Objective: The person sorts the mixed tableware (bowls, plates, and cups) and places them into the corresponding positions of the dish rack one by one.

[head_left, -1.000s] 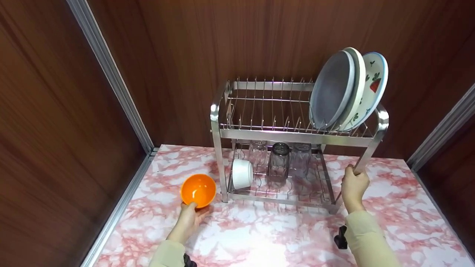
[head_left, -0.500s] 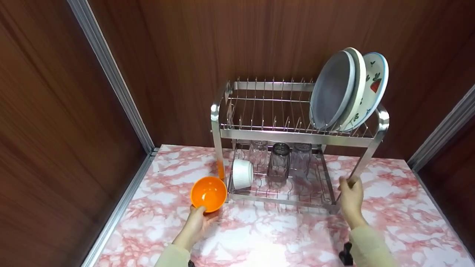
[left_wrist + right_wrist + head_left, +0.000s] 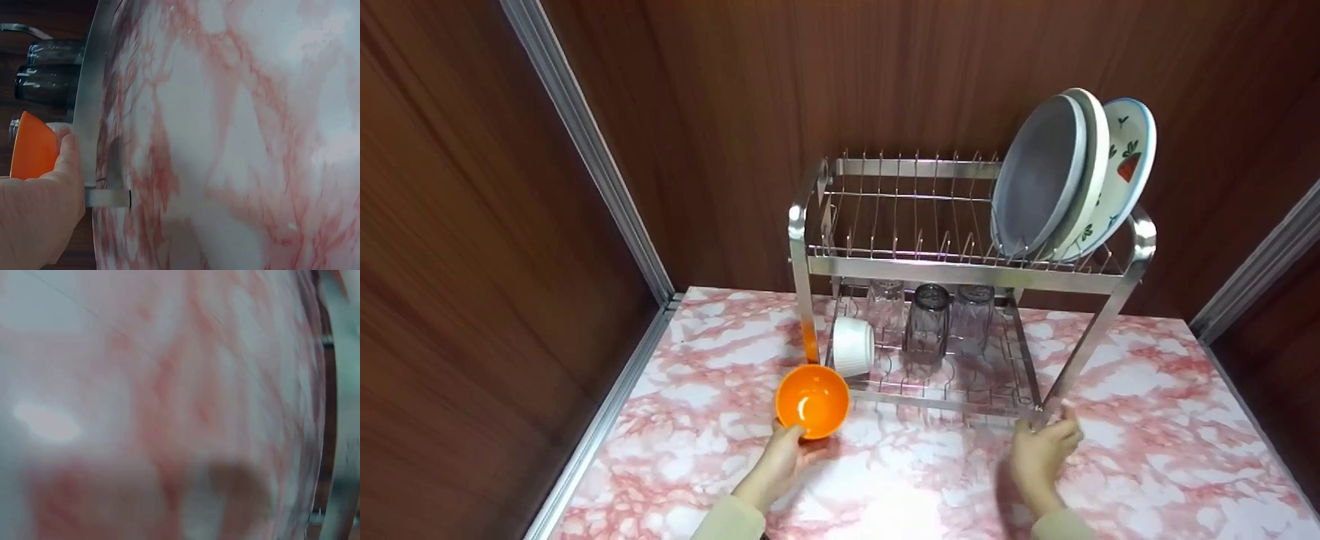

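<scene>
My left hand (image 3: 781, 461) holds an orange bowl (image 3: 812, 401) by its near rim, with the thumb over the edge. The bowl's inside faces up and toward me, just in front of the rack's left front leg. In the left wrist view the bowl (image 3: 35, 147) shows from the side beyond the thumb. My right hand (image 3: 1041, 454) is at the right front foot of the metal dish rack (image 3: 960, 271), fingers loosely bent and nothing held. Whether it touches the foot cannot be told. The right wrist view is blurred and does not show the fingers.
Several plates, a grey one (image 3: 1039, 176) in front, lean at the upper tier's right end. Below, a white ribbed cup (image 3: 851, 346) lies on its side beside upturned glasses (image 3: 928, 322). Brown panels wall in the pink marbled table (image 3: 720, 360) at the back and sides.
My left hand has carried the orange bowl right and slightly nearer me. My right hand has let go of the rack's right leg and moved down to its foot.
</scene>
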Demonstrator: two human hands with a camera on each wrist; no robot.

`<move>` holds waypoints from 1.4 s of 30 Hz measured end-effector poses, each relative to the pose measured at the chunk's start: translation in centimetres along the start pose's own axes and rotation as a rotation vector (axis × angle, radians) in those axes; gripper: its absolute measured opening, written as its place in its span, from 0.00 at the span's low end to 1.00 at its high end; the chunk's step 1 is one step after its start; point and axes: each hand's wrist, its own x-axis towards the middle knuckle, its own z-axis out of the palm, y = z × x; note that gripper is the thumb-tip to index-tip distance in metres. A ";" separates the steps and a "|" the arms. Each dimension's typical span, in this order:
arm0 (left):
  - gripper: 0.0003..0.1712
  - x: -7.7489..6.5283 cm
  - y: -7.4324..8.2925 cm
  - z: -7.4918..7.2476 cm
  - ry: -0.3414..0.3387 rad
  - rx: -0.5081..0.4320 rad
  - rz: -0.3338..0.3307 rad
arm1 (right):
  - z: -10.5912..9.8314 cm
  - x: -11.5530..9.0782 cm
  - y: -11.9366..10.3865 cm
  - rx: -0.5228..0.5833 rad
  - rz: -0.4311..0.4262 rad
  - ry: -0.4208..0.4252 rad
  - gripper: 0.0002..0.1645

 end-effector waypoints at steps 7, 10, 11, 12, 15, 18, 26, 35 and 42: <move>0.33 0.6 -1.4 2.2 -0.037 0.018 -0.040 | 2.0 -4.6 -1.1 0.038 -0.001 -0.465 0.22; 0.34 0.8 -2.0 3.3 -0.051 -0.001 -0.050 | 2.7 -5.9 -1.8 0.125 0.085 -0.770 0.16; 0.35 0.9 -2.1 3.6 -0.052 -0.004 -0.052 | 2.9 -6.3 -1.9 0.147 0.108 -0.857 0.16; 0.35 0.9 -2.3 4.0 -0.055 0.009 -0.050 | 3.1 -6.6 -2.0 0.177 0.137 -0.938 0.17; 0.33 0.8 -2.9 4.9 -0.083 0.057 -0.050 | 3.6 -7.1 -1.8 0.243 0.174 -1.099 0.21; 0.30 0.8 -3.4 5.8 -0.132 0.117 -0.048 | 4.7 -6.7 0.0 0.279 0.216 -1.179 0.21; 0.30 0.9 -3.7 7.3 -0.184 0.087 -0.124 | 7.3 -4.9 4.6 0.461 0.369 -1.221 0.27; 0.29 1.7 -3.8 8.4 -0.158 0.077 -0.118 | 7.2 -3.8 4.5 0.578 0.387 -1.171 0.19; 0.36 2.4 -2.9 8.3 0.045 0.387 0.128 | 8.9 -2.8 5.5 0.589 0.245 -0.992 0.12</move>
